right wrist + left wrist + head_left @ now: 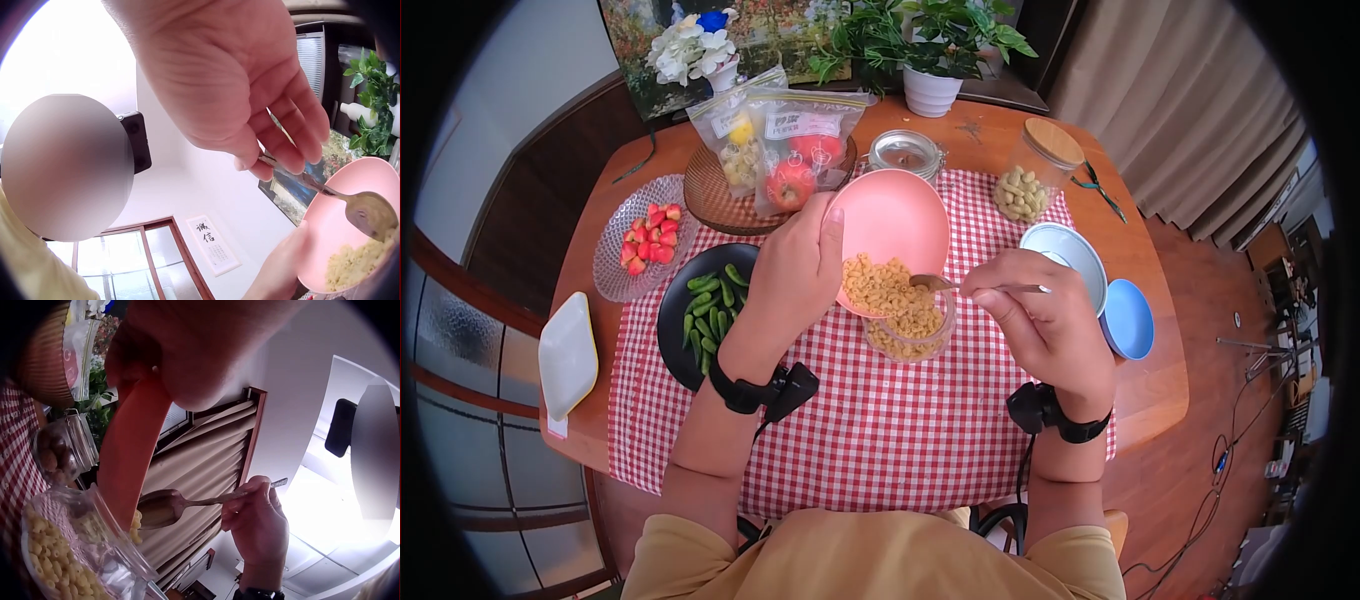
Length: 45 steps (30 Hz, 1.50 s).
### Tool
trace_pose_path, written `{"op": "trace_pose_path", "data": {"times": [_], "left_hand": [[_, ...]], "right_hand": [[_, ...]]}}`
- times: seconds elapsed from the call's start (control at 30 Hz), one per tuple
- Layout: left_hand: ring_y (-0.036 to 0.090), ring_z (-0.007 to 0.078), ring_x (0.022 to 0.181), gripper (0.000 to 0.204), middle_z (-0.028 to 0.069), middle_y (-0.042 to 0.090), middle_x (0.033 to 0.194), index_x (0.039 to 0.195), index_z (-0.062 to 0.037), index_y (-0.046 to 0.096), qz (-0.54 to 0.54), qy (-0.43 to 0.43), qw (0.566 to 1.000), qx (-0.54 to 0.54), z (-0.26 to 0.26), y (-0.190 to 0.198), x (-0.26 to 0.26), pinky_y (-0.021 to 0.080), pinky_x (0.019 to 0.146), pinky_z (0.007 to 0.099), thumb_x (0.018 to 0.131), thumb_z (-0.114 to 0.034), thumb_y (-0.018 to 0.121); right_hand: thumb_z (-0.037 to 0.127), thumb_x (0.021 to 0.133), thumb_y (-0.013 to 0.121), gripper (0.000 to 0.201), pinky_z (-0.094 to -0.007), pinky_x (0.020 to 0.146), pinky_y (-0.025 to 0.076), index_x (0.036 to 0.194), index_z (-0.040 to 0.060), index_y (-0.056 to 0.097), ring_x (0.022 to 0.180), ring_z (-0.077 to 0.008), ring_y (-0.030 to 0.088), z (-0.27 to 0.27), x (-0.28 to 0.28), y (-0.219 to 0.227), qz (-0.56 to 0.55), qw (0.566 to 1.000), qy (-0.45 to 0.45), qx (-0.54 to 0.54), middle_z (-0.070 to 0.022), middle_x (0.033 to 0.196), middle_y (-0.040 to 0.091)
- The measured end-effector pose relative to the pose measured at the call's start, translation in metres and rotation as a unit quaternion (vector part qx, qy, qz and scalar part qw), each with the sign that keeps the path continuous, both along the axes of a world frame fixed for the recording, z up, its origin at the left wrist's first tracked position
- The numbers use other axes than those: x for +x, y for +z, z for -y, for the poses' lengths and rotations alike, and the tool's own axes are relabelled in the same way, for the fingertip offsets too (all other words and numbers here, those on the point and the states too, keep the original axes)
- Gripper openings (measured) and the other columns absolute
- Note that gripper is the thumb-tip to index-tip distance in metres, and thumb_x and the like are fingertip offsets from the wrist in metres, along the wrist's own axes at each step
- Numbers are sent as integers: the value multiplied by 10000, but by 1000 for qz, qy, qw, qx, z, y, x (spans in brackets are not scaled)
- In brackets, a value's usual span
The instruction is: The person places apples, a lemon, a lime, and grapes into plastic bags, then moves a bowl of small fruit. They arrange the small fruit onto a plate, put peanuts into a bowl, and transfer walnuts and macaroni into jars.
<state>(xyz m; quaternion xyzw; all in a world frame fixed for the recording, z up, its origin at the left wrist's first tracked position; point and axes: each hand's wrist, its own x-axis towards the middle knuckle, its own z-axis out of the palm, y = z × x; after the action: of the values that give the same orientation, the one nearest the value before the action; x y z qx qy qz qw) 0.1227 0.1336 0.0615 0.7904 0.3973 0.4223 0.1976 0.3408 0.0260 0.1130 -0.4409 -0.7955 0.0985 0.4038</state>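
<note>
The left hand (795, 265) grips the rim of a pink bowl (895, 215), tilted over a clear container (910, 345) of macaroni. More macaroni (878, 284) lies at the bowl's lower edge. Between thumb and fingers, the right hand (1040, 305) pinches a metal spoon (930, 282), its tip at the macaroni in the bowl. In the left wrist view, the spoon (161, 509) is beside the bowl's edge (128, 456), above the container (94, 550). The right wrist view has the spoon's bowl (370, 214) over the pink bowl (337, 231).
Left of the hands are a black plate of green peppers (675, 345), a glass dish of red fruit pieces (615, 275) and a white tray (568, 355). Bagged fruit (790, 185) and a glass jar (905, 152) stand behind. A nut jar (1025, 192) and blue bowls (1128, 320) are at right.
</note>
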Motion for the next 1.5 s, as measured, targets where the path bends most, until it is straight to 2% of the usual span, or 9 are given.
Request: {"op": "trace_pose_path", "data": {"times": [0.37,0.43,0.67,0.73,0.93,1.17,1.37,1.43,1.5], "left_hand": [[597,442,864,276,255,623,921,1074,0,545,1,2,1000,5,-1,-2,1,467,745,486,991,-212,389],[596,444,865,276,256,623,923,1075,0,543,-1,6,1000,7,-1,-2,1,467,745,488,991,-213,388],[597,445,864,282,257,626,925,1083,-3,545,-3,3,1000,2,-2,-4,0,468,744,488,991,-216,386],[598,445,861,284,256,627,921,1084,-3,547,-2,1,1000,2,-2,-3,0,468,743,488,991,-218,386],[598,442,855,287,255,626,911,1075,0,547,3,2,1000,-6,-2,-3,0,468,738,484,994,-223,385],[598,440,856,276,253,625,909,1058,3,544,3,8,1000,2,-3,-3,-1,468,733,483,992,-218,392],[599,440,858,266,253,626,912,1066,2,542,1,12,1000,-2,-2,-2,-1,468,732,486,986,-210,403],[600,441,860,266,255,626,916,1074,1,540,-1,12,1000,-13,-3,-2,0,469,732,487,984,-209,403],[600,442,861,267,256,626,918,1077,1,539,-4,12,1000,-13,-3,-2,-1,469,733,488,984,-209,403]], "right_hand": [[27,860,621,61,-324,652,518,866,-25,652,718,-240,646,4,0,2,-86,995,44,-23,-112,829,671],[36,871,622,63,-301,634,500,882,-22,643,696,-206,630,4,-3,2,-130,988,58,-64,-99,810,656],[84,893,613,101,-279,621,482,892,-15,630,688,-194,619,-5,-6,-13,-157,978,107,-83,-97,805,641],[90,903,599,121,-282,612,482,880,-24,632,679,-194,617,-3,-9,-13,-198,967,87,-133,-100,809,644],[70,901,595,138,-292,592,487,839,-49,628,669,-197,617,-5,-4,-10,-150,980,71,-112,-94,827,654],[47,892,601,133,-287,594,479,813,-59,612,659,-204,606,-3,3,-8,-160,981,50,-100,-107,816,651],[53,905,595,141,-268,593,464,835,-66,623,657,-165,593,1,8,-3,-161,985,27,-56,-100,790,649],[68,910,602,144,-254,586,453,850,-57,641,646,-138,578,-2,8,-7,-230,971,1,-65,-89,779,653],[78,907,612,147,-250,582,448,851,-52,648,638,-132,572,-6,10,-11,-215,975,-21,-55,-85,776,655]]}}
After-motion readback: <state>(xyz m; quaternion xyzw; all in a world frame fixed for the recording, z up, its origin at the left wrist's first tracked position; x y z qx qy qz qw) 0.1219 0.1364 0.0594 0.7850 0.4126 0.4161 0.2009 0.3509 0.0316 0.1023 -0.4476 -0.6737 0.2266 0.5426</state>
